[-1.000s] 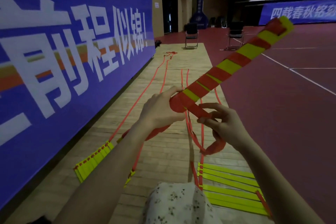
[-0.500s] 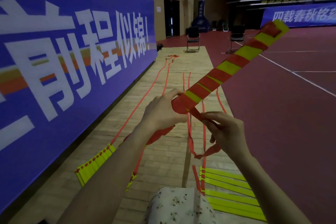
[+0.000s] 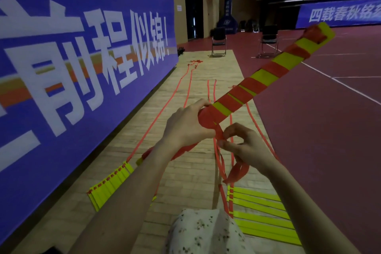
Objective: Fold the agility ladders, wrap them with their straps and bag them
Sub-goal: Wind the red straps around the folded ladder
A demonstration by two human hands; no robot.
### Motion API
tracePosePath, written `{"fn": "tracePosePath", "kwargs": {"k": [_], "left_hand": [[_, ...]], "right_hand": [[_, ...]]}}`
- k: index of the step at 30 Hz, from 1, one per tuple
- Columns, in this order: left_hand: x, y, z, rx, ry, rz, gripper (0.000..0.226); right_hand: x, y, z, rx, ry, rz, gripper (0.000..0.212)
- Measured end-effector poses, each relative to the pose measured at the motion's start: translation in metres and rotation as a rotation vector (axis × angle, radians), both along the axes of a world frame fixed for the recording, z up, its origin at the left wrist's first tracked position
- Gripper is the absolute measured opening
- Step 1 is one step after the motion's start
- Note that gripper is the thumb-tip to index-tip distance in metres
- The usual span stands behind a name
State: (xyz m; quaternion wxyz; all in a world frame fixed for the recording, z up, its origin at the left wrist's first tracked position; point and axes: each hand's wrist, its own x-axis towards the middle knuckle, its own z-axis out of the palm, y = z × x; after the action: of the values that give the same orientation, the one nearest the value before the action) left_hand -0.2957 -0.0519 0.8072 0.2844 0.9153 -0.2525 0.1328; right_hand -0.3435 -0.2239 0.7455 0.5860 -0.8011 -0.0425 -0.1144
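Right now the left hand grips the near end of a folded ladder bundle, fingers curled over the top of it and thumb beneath. The bundle is a long flat stack of yellow rungs bound in spirals of red strap, and it juts up and away from the left hand, tilted, its far end raised over the dark red court. Just beside the left hand, the right hand pinches the loose red strap between thumb and forefinger where the strap leaves the bundle — the remaining fingers are curled. From that pinch the strap's slack drops below the right hand in a loop.

Below the bundle, on the pale wooden floor strip, lie two more ladders: one fanned stack of yellow rungs on the banner side of the left forearm, another under the right forearm, both trailing thin red straps far along the wood. A tall blue banner with white characters borders the strip — beyond the bundle stand two dark folding chairs.
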Motion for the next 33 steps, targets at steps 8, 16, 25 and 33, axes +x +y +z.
{"fn": "tracePosePath", "kwargs": {"k": [8, 16, 25, 33], "left_hand": [[-0.006, -0.002, 0.002, 0.09, -0.096, 0.001, 0.064], [-0.008, -0.014, -0.025, 0.251, -0.452, 0.277, 0.05], [-0.012, -0.027, -0.044, 0.234, -1.027, 0.22, 0.013], [0.006, -0.003, -0.002, 0.079, 0.546, -0.281, 0.029]], "right_hand": [[-0.001, -0.003, 0.013, 0.26, 0.186, 0.291, 0.02], [-0.002, -0.006, 0.035, 0.316, 0.224, 0.108, 0.052], [0.006, 0.028, 0.036, 0.62, 0.251, -0.345, 0.036], [-0.002, 0.018, 0.022, 0.396, -0.011, -0.153, 0.027]]}}
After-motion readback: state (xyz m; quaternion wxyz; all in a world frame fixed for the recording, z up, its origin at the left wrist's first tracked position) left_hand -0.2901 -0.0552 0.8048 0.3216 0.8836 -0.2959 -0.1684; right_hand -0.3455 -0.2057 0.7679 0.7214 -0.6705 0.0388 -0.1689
